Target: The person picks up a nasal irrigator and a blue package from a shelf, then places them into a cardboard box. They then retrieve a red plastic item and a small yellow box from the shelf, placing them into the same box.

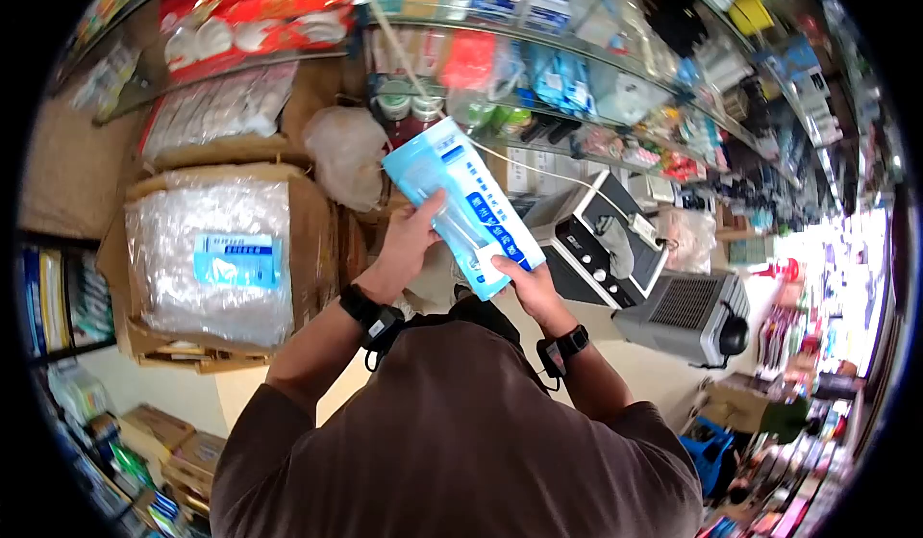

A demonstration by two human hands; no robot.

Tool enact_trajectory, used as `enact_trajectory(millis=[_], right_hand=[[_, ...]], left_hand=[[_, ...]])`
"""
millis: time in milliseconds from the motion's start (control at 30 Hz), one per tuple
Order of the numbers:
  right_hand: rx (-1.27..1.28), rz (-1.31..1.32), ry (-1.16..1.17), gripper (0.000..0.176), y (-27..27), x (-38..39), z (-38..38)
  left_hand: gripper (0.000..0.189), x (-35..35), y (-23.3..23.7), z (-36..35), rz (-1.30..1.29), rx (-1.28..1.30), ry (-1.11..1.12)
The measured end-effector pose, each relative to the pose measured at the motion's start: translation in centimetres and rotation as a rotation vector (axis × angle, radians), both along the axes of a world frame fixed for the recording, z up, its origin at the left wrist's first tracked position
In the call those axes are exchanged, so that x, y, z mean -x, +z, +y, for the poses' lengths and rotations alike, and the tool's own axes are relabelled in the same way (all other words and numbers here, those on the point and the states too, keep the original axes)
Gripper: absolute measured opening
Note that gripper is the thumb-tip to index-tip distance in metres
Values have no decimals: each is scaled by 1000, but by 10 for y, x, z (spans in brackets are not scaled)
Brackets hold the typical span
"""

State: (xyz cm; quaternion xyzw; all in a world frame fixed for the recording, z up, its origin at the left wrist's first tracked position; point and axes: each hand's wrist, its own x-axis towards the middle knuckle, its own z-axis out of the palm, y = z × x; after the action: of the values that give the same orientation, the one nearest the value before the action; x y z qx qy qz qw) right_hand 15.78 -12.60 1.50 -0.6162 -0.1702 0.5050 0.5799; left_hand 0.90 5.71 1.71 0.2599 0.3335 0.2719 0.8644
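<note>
A light-blue and white plastic packet (468, 213) with dark blue printing and a see-through window is held up in front of my chest, tilted. What lies inside its window I cannot make out. My left hand (411, 240) grips the packet's left edge, thumb on its face. At the lower right corner my right hand (531, 286) pinches it, thumb also on top. To the left, an open cardboard box (312, 240) holds a clear-wrapped bundle (173, 250) with a similar blue label (237, 260).
Glass shelves (615, 52) packed with goods run along the front and right. A black and silver speaker-like box (598, 250) stands to the right, beside a grey vented unit (681, 315). A white cable (567, 175) hangs across the shelves. Cardboard boxes (159, 430) sit at lower left.
</note>
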Motion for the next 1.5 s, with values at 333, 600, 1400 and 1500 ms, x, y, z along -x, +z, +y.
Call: enact_trajectory(millis=[333,600,1400,1500], right_hand=[[-80,28,-69,27,-11,-55,-29],[-227,24,-470,33,-12,-145,-16],[-240,-73,-362,32,-44,-329,228],[-87,-52,-374,34,-50,-338,235]], left_hand=[[40,-50,-21,22,137,-27,-142],[39,-36,7,35,187,-114,-111],[22,40,-20,-25,357,83,302],[22,44,-25,-32,361,102,336]])
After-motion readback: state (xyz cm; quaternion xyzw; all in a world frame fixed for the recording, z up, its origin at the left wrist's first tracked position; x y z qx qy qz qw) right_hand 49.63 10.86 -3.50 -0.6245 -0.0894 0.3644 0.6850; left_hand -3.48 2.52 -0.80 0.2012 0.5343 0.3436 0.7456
